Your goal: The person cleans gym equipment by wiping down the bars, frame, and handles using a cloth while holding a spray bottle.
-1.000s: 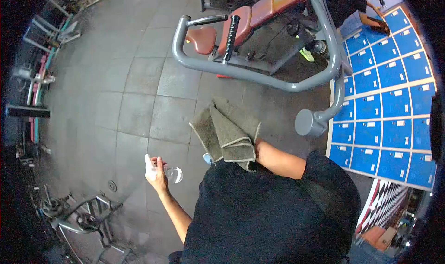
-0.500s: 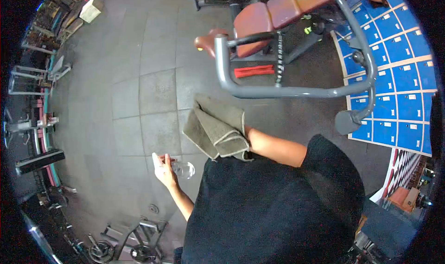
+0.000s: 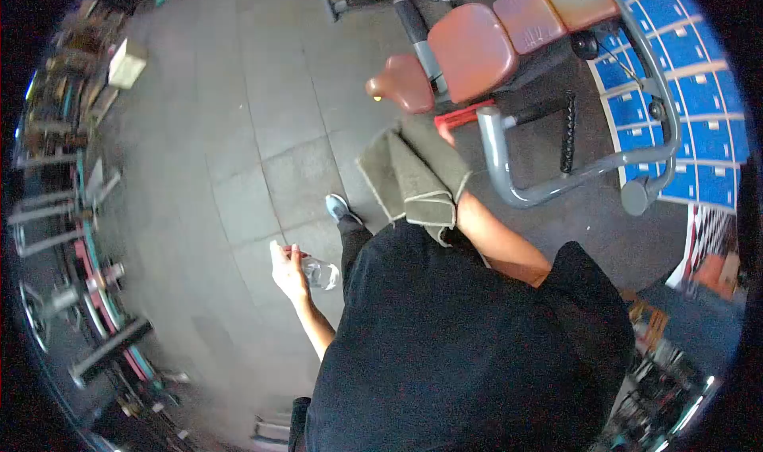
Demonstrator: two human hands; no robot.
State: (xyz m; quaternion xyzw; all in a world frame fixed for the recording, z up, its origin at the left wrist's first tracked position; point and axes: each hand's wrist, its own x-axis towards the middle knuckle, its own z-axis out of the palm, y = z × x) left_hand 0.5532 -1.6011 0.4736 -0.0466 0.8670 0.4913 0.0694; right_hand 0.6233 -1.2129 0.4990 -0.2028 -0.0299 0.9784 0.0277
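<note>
My left hand (image 3: 289, 272) is closed around the neck of a clear plastic bottle (image 3: 321, 276), which lies nearly sideways in view, its base pointing right. A grey-green cloth (image 3: 413, 178) with pale stitched edges hangs folded from my right hand, whose fingers are hidden behind it. Only the right forearm (image 3: 501, 237) shows below the cloth. Beyond the cloth stands an exercise machine with a reddish-brown padded seat (image 3: 473, 51) and a grey tubular frame (image 3: 548, 194).
Blue lockers (image 3: 644, 138) line the right side. Gym equipment (image 3: 111, 349) stands along the left, near a whitish box (image 3: 127, 63). Dark tiled floor (image 3: 238, 174) lies ahead. My light-blue shoe (image 3: 338, 206) is forward on the tiles.
My view has turned, and the machine sits farther right. A foot has stepped into view. The cloth appears higher and farther right; both hands keep hold of their things.
</note>
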